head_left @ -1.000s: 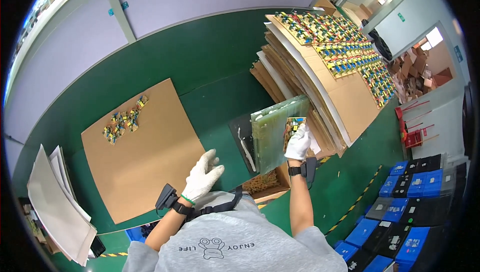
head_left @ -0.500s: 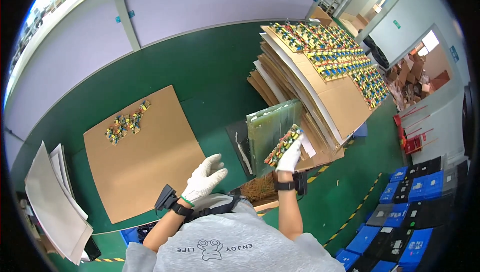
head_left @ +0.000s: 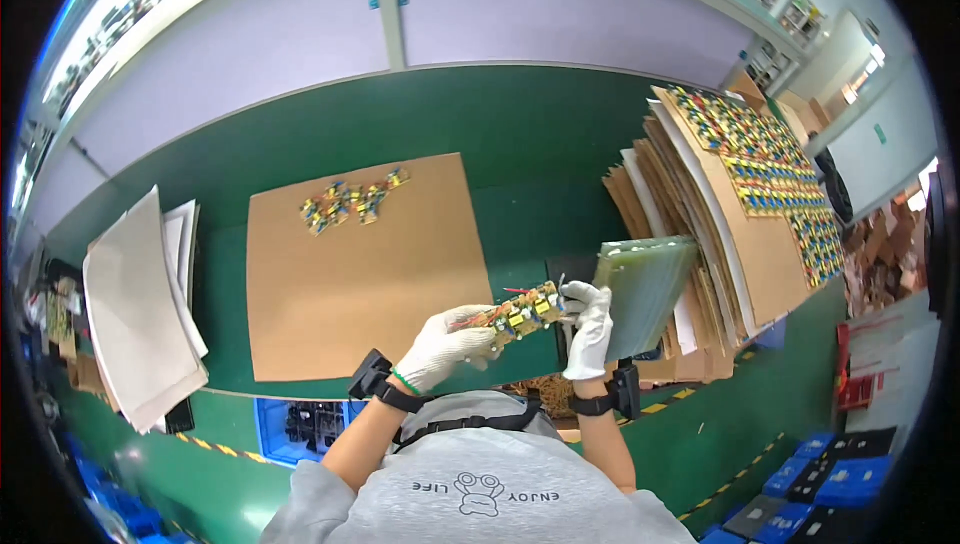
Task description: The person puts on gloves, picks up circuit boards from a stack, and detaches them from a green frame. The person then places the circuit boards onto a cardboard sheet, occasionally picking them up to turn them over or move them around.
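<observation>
At lower centre, the boards (head_left: 527,314) now reach both hands; 0.5 s ago, only 1 held them. Left hand (head_left: 452,349) pinches the left end; right hand (head_left: 588,332) curls at the other, grip unclear. Support seemingly shifted left. Slab (head_left: 648,294) crowds right; bench (head_left: 550,144) edge below; card (head_left: 360,294) offers room left.

The left arm (head_left: 362,446) reaches up from below and leans to the right. The gloved left hand (head_left: 445,349) points right, with its fingers (head_left: 474,342) curled in a grip. The right arm (head_left: 606,449) reaches up too and leans a bit to the left. The gloved right hand (head_left: 588,331) points up, fingers bent toward the left hand. The hands are near but do not touch
</observation>
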Demonstrator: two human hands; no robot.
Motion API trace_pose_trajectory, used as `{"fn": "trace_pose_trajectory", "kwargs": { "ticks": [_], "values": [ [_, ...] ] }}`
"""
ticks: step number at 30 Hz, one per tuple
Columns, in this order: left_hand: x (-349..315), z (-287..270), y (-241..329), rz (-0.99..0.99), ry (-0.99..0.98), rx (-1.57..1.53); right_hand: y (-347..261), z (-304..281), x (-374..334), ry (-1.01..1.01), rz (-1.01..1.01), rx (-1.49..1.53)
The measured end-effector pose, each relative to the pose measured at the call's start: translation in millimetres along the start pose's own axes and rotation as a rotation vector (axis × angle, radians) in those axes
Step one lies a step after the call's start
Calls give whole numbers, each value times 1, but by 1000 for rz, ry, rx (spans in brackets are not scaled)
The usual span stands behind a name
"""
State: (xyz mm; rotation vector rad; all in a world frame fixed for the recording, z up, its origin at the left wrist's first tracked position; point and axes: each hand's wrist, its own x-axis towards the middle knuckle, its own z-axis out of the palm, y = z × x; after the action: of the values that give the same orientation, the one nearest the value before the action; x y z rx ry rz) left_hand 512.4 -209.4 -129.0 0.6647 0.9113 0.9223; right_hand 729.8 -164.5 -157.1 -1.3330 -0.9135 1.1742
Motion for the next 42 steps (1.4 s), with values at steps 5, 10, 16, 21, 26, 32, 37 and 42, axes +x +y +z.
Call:
{"fn": "trace_pose_trajectory", "kwargs": {
  "ticks": [5,10,16,21,26,32,37,42],
  "values": [
    [-18,-32,5,-77,90,85,22,48,14,-431,-255,-694],
    [-35,-64,1,64,152,-268,49,106,11,-400,495,-27],
    [-56,-111,20,-50,211,-284,59,166,2,-438,709,69],
    [-60,-148,29,-42,192,-290,79,200,3,-488,781,168],
    [-50,-182,18,72,181,-315,118,210,27,-691,849,750],
    [-56,-216,19,-25,172,-93,118,238,72,-239,-498,-1195],
    [-34,-227,10,150,373,-17,90,259,13,-28,-520,-790],
    [-15,-218,2,-3,527,-39,105,277,-35,-291,81,-739]
  ]
}}
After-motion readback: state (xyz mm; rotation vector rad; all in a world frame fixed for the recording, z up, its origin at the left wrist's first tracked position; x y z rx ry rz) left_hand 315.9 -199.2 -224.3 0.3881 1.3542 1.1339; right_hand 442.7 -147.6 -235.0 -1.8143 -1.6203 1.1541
